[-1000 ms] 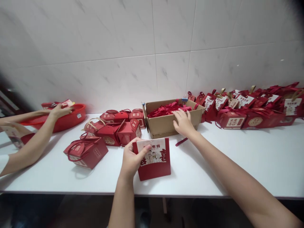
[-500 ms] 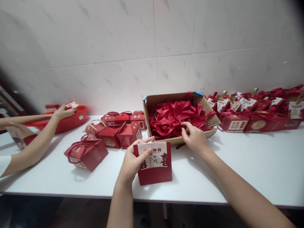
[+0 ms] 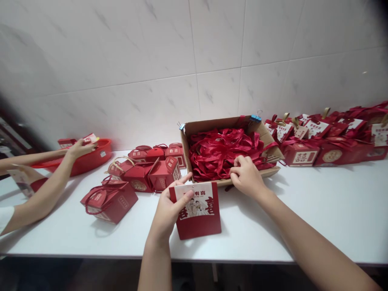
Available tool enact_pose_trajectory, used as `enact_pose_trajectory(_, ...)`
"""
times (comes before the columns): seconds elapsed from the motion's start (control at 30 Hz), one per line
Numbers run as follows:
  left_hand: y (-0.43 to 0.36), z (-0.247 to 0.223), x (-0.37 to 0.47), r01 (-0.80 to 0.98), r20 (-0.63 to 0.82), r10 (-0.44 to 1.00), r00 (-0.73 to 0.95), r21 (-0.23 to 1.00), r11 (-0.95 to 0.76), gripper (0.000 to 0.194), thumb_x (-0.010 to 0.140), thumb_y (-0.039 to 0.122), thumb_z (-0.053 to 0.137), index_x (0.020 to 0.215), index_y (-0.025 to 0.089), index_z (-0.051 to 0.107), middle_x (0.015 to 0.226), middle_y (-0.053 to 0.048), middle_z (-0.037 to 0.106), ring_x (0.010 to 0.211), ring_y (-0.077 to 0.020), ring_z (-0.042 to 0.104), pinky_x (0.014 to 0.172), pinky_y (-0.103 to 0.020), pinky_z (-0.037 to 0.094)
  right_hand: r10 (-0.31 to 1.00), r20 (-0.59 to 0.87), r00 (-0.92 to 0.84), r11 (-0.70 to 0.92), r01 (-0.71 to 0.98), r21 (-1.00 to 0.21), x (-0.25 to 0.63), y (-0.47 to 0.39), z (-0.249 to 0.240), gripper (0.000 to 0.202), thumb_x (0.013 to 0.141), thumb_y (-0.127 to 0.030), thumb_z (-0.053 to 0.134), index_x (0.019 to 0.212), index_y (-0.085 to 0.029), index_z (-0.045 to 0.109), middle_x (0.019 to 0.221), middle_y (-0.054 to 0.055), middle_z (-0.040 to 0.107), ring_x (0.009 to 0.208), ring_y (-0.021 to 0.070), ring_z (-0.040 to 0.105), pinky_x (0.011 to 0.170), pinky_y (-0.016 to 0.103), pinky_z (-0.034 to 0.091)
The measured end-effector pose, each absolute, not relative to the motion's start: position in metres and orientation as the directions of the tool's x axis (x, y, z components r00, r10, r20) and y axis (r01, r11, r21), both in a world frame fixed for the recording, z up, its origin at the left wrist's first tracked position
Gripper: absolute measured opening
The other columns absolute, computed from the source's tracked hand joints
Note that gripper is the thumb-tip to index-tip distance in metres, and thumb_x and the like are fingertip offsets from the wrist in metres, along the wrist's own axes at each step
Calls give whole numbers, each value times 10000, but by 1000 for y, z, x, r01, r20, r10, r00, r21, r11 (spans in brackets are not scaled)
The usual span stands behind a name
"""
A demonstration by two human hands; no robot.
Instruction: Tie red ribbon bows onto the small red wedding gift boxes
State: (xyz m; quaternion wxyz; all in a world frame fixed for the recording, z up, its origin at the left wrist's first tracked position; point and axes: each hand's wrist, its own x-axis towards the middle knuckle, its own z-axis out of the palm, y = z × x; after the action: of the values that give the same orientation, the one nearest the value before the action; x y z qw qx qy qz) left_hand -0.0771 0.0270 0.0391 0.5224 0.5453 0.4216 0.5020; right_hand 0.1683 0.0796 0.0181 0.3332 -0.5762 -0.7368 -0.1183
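Observation:
My left hand [image 3: 169,204] grips a red card with a white printed tag [image 3: 201,212] by its upper left part, thumb in front. The tag bears dark red characters, a drawn couple and a small hole near its top. My right hand [image 3: 247,176] is at the front edge of an open cardboard box [image 3: 222,120]. Its fingers are pinched together among the loose red ribbons [image 3: 224,149] that fill the box; the fingertips seem closed on a ribbon, partly hidden by the hand.
Blue binder clips [image 3: 256,118] sit on the box's rim. Red gift boxes [image 3: 113,200] stand at left, several more with tags and bows [image 3: 303,155] along the wall at right. At far left, another person's hand [image 3: 78,148] holds a small packet over a red basin [image 3: 101,159].
My right hand's thumb and fingers have closed together at the ribbons. The left hand still holds the card in nearly the same place. The view has shifted slightly.

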Motion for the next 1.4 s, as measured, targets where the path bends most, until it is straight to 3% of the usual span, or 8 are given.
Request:
enact_pose_trajectory(0.2,28,41,-79,-81,78,979,186,995,-64,457,736,353,725,1128,144,617,1212,-175,640,989,-275,667,771,-321,552,759,521,-391,570,786,-241,169,81,15,251,769,-64,418,879,-176,614,1132,124,597,1064,248,519,922,421,407)
enact_pose_trajectory(0.33,28,43,-79,-75,58,982,182,996,-45,587,724,356,735,1241,138,563,1133,-157,685,932,-259,687,766,-325,550,844,447,-295,503,723,-473,169,83,14,414,783,-75,381,1181,-159,460,1036,111,623,869,203,593,778,345,475)
enact_pose_trajectory(0.47,27,45,-79,-75,51,984,173,996,-39,626,707,353,749,1262,137,556,1169,-151,670,943,-259,683,768,-319,548,846,518,-126,406,783,-472,159,88,22,482,910,-249,367,1386,-189,323,1098,133,612,951,247,607,795,367,474)
enact_pose_trajectory(0.6,26,46,-78,-85,58,984,169,995,-44,616,708,350,746,1260,142,566,1192,-151,658,981,-264,671,776,-316,547,884,466,-41,170,956,-237,140,91,31,326,881,-348,484,1083,-134,626,974,196,606,890,323,611,753,407,467)
enact_pose_trajectory(0.77,26,45,-78,-73,82,986,147,995,-71,558,695,346,755,1199,152,618,1240,-147,629,975,-262,671,764,-307,547,789,583,-196,265,964,-34,122,92,40,346,744,-142,567,1089,-127,592,1105,228,582,1080,380,522,874,483,392)
enact_pose_trajectory(0.97,28,44,-79,-37,106,982,156,994,-102,399,714,351,740,1043,133,679,1231,-155,633,976,-277,667,754,-312,545,595,782,-186,577,776,-255,96,123,66,319,853,-194,416,1155,-188,521,1264,124,558,1100,257,540,918,424,352)
enact_pose_trajectory(1.23,27,47,-79,-15,122,985,123,992,-121,452,690,331,757,1091,141,668,1285,-158,591,999,-291,662,756,-331,550,822,567,-53,193,963,-189,63,155,85,453,862,-491,510,828,-93,724,1061,249,596,1041,388,500,861,549,342)
enact_pose_trajectory(1.4,32,44,-78,-24,162,979,124,987,-161,398,698,337,750,1041,144,688,1297,-151,584,993,-281,663,757,-321,554,840,542,32,205,906,-371,59,164,68,228,768,-385,658,809,-173,730,1096,185,564,1103,368,456,917,588,294)
